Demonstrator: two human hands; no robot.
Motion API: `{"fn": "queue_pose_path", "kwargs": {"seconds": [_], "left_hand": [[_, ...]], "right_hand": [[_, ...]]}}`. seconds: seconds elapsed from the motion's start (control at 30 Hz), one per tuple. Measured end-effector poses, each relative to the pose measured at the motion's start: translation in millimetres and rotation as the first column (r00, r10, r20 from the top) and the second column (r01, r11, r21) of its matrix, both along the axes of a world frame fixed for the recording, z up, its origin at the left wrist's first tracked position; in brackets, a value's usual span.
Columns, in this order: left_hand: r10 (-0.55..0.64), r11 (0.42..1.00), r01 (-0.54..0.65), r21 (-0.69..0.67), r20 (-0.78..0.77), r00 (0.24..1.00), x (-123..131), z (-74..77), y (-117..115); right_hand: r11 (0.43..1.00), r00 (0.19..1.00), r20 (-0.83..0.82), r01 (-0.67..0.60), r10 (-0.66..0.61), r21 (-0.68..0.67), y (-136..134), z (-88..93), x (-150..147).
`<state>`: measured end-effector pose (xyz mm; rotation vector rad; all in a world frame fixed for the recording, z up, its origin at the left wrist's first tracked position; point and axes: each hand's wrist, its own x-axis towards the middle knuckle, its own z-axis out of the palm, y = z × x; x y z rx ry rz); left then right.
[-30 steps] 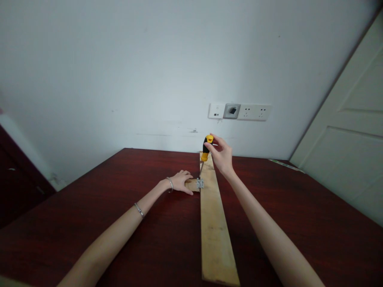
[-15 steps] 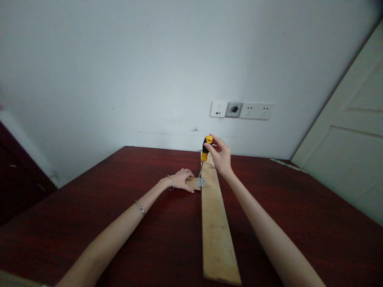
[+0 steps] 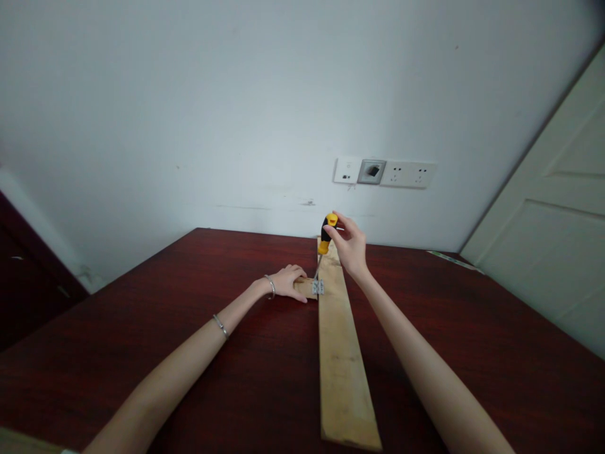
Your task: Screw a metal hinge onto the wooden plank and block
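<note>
A long pale board [image 3: 343,359] lies lengthwise on the dark red table. Against its left edge sits a short wooden block [image 3: 306,288], and a silver hinge [image 3: 318,287] spans the joint between them. My left hand [image 3: 289,282] grips the block from the left, thumb on the near side and fingers on the far side. In my right hand [image 3: 348,243] is a yellow and black screwdriver [image 3: 327,233], held by its handle above the board. Its shaft slants down to the hinge; the tip and any screw there are too small to make out.
The table [image 3: 236,378] meets a white wall with a row of sockets [image 3: 397,173]. A greenish-white strip [image 3: 454,261] lies at the back right edge, near a white door [image 3: 558,227]. Part of another board [image 3: 23,441] shows at the bottom left corner.
The view has shifted slightly. Both hands, the screwdriver and the wooden pieces keep nearly the same positions relative to each other.
</note>
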<state>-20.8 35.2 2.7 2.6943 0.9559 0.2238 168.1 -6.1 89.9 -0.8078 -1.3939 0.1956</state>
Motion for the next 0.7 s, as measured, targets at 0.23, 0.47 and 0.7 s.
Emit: {"fn": "queue_pose_path", "kwargs": {"seconds": [0.23,0.47,0.7], "left_hand": [[-0.008,1.0,0.008,0.006,-0.012,1.0,-0.3,-0.1,0.7],[-0.008,1.0,0.008,0.013,0.003,1.0,-0.3,-2.4,2.2],[-0.006,1.0,0.006,0.011,0.033,0.999,-0.1,-3.5,2.5]], "right_hand": [[1.0,1.0,0.0,0.006,-0.006,0.017,-1.3,1.5,0.7],[1.0,1.0,0.01,0.017,-0.018,0.023,1.5,0.2,2.3],[0.999,1.0,-0.005,-0.017,0.017,0.031,4.4,-3.1,1.5]]}}
